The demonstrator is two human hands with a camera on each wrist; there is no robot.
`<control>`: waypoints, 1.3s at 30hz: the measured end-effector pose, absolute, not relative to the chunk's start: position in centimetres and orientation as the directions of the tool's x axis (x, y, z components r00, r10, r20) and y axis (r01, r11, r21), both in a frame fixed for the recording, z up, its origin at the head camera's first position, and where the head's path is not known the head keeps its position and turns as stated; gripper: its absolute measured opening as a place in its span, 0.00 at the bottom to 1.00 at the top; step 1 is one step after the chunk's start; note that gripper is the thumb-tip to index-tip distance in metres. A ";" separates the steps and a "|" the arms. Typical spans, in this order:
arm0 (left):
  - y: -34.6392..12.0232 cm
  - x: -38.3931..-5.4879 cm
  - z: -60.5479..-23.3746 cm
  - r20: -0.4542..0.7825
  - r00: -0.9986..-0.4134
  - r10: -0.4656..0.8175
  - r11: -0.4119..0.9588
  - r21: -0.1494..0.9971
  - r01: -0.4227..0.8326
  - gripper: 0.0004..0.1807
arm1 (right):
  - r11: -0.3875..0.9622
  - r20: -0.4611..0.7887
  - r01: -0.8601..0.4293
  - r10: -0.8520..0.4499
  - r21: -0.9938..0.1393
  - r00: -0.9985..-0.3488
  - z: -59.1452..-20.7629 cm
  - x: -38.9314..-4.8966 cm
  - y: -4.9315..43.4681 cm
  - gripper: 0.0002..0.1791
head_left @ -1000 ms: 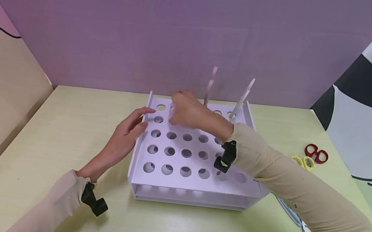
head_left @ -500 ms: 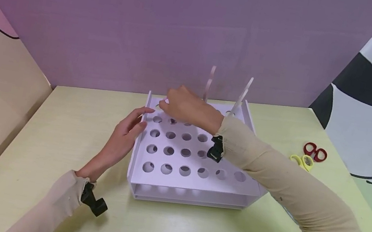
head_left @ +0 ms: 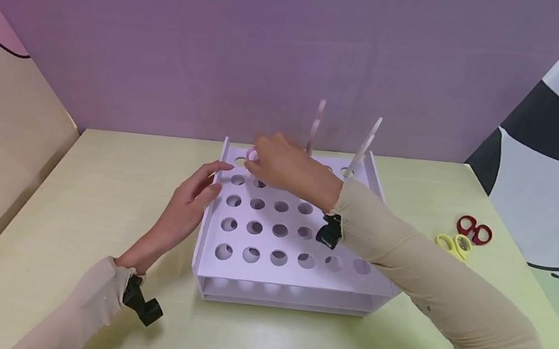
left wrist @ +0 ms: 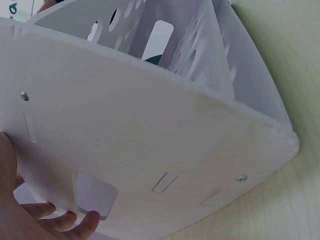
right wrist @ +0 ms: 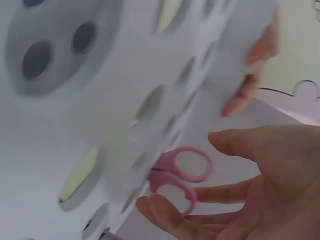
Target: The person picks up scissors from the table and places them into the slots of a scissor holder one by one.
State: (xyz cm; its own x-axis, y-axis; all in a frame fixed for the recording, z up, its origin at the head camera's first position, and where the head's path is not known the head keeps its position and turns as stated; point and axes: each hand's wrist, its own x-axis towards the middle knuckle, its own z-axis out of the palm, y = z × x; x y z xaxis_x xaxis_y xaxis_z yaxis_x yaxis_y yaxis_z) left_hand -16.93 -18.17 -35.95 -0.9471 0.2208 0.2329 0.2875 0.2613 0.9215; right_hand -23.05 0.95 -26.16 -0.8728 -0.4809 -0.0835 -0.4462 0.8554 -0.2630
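A white rack with rows of round holes (head_left: 286,273) stands mid-table. My left hand (head_left: 187,202) holds its left side panel (left wrist: 125,120), with index finger and thumb over the edge and other fingers by the rectangular cut-out. My right hand (head_left: 286,166) is at the rear left holes. There, pink scissors (right wrist: 192,172) stand in a hole with both handle loops sticking out. The fingers of my right hand lie around the lower loop, while the thumb (right wrist: 220,140) is spread apart from it. Contact with the loop cannot be told. The head view mostly hides these scissors behind the hand.
Two upright loop handles seen edge-on, one pinkish (head_left: 315,128) and one white (head_left: 363,148), rise from the rear row. Red-handled scissors (head_left: 474,230) and yellow-handled scissors (head_left: 454,245) lie right of the rack. A purple wall (head_left: 299,49) stands behind the table.
My right hand has moved slightly left and then a little back right over the rear row, and the pink loop now shows beside its fingers. My left hand stays on the rack.
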 end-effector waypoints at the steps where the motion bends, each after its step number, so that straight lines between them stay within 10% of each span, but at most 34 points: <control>1: -18.2 -16.9 -36.0 0.232 -0.947 0.223 0.260 0.922 0.286 0.20 | 0.852 -0.074 -0.452 -0.485 -0.263 -0.871 -25.9 -22.7 1.2 0.18; 9: -18.3 -17.0 -36.0 0.228 -0.946 0.230 0.279 0.916 0.288 0.20 | 0.835 -0.038 -0.467 -0.498 -0.291 -0.866 -23.5 -19.4 3.3 0.30; 39: -19.4 -16.4 -36.0 0.215 -0.950 0.225 0.283 0.919 0.275 0.19 | 0.765 0.165 -0.444 -0.418 -0.466 -0.893 -22.3 -13.7 14.3 0.18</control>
State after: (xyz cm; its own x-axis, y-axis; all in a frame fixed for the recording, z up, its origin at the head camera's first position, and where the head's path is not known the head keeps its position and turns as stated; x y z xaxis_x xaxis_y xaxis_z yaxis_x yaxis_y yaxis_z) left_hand -16.36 -19.39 -35.96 -0.9503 0.2249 0.2152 0.2750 0.2826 0.9190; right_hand -13.75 14.25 -22.34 -0.8932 -0.4183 0.1648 -0.4443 0.7651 -0.4660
